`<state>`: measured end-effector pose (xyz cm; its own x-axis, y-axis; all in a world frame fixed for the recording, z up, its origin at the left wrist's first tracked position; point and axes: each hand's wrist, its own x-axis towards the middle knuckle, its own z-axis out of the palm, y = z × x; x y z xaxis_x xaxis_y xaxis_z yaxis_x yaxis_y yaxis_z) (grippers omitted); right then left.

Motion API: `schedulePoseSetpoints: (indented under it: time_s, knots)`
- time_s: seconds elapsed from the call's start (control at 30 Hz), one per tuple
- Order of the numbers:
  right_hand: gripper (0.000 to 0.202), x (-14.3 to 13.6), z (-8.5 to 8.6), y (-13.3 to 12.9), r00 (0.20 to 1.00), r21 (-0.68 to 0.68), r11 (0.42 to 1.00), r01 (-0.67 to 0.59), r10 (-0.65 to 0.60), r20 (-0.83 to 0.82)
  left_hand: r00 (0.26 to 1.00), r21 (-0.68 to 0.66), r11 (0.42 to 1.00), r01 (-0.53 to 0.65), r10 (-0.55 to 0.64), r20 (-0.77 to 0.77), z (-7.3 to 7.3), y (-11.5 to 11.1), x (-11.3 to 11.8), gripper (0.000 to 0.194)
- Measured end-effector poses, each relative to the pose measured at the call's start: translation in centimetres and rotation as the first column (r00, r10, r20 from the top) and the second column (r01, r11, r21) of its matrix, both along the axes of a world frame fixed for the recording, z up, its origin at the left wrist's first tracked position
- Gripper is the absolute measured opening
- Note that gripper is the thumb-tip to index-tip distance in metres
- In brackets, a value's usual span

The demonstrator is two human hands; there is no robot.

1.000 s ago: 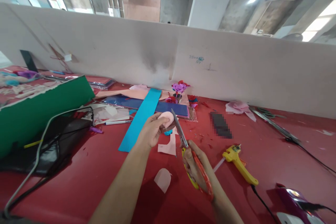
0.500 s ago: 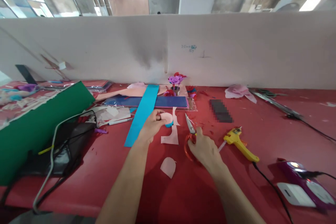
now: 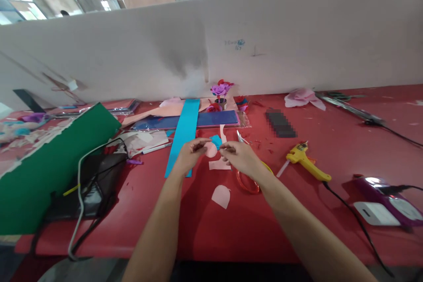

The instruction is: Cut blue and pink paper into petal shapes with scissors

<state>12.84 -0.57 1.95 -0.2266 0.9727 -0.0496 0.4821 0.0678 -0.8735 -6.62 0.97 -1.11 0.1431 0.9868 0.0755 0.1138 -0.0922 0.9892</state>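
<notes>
From my remote seat I logged the following. Left hand (image 3: 191, 155): fingers drawn to a pinch, gripping the edge of a pink disc (image 3: 210, 150), matte, thin, smoothly rounded, held above the middle of the table (image 3: 198, 233). Right hand (image 3: 239, 155): fingers half curled and partly spread, tips near the disc's right side; whether they touched it I could not tell. Scissors (image 3: 242, 137): metal blades, coloured loop handles, lying partly hidden beneath the right hand. Blue scrap (image 3: 216, 142): crumpled, just behind the disc. Pink offcut (image 3: 220, 164): flat, angular, between the hands and below the disc. Pink petal (image 3: 221, 196): flat, round-topped, tapering to a point, nearer me. Blue strip (image 3: 183, 132): long, straight-edged, left of the disc. Glue gun (image 3: 307, 163): yellow plastic, a pale stick jutting from it, well right of the hands. Table: red, smooth, faintly glossy.
</notes>
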Motion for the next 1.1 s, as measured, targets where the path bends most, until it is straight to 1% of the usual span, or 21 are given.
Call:
schedulePoseSetpoints:
  time_s: [0.07,0.13,0.23,0.33,0.43,0.53,0.67,0.8,0.9,0.97,1.03,1.1]
  knots:
    - [0.01,-1.1,-0.5,0.7,0.973,-0.172,0.985,-0.008,-0.032,-0.229,1.0,0.003,1.0,-0.003,0.003,-0.017,0.4,-0.2,0.1,0.024]
    - [0.012,-1.8,-0.9,0.9,0.93,-0.262,0.965,0.006,-0.102,-0.352,0.999,-0.002,1.0,0.009,-0.009,-0.035,0.7,-0.4,0.2,0.021]
    - [0.013,-2.0,-1.5,0.6,0.893,-0.346,0.938,0.01,-0.164,-0.419,0.996,-0.052,0.996,0.073,-0.076,-0.055,0.8,-0.5,0.2,0.022]
    - [0.013,-1.8,-1.8,0.3,0.842,-0.443,0.894,-0.06,-0.193,-0.504,0.985,-0.11,0.982,0.151,-0.159,-0.07,0.9,-0.5,0.2,0.026]
    - [0.012,-1.4,-1.8,0.3,0.788,-0.494,0.862,-0.111,-0.226,-0.572,0.981,-0.128,0.976,0.174,-0.183,-0.058,0.9,-0.6,0.3,0.027]
    - [0.012,-1.1,-1.6,0.3,0.767,-0.512,0.849,-0.131,-0.24,-0.595,0.983,-0.152,0.972,0.179,-0.184,-0.016,0.8,-0.7,0.4,0.027]
    - [0.012,-0.9,-1.2,0.2,0.763,-0.494,0.858,-0.143,-0.223,-0.607,0.986,-0.158,0.973,0.165,-0.167,0.005,0.7,-0.7,0.5,0.02]
    - [0.009,-0.9,-1.0,0.1,0.789,-0.489,0.865,-0.114,-0.221,-0.574,0.99,-0.125,0.982,0.143,-0.143,0.005,0.6,-0.7,0.9,0.018]
    - [0.011,-1.0,-1.1,0.1,0.815,-0.49,0.867,-0.093,-0.216,-0.537,0.991,-0.124,0.984,0.129,-0.131,-0.002,0.5,-0.7,1.2,0.019]
    - [0.013,-0.9,-1.3,0.2,0.838,-0.468,0.88,-0.079,-0.196,-0.51,0.991,-0.114,0.985,0.131,-0.132,0.001,0.4,-0.8,1.2,0.02]
    - [0.014,-0.7,-1.6,0.4,0.859,-0.418,0.908,-0.021,-0.197,-0.472,0.995,-0.076,0.992,0.099,-0.099,-0.004,0.5,-0.7,0.9,0.019]
    - [0.013,-0.2,-1.8,0.9,0.862,-0.357,0.93,0.087,-0.25,-0.44,0.999,-0.074,0.997,0.036,-0.038,-0.02,0.7,-0.7,0.2,0.019]
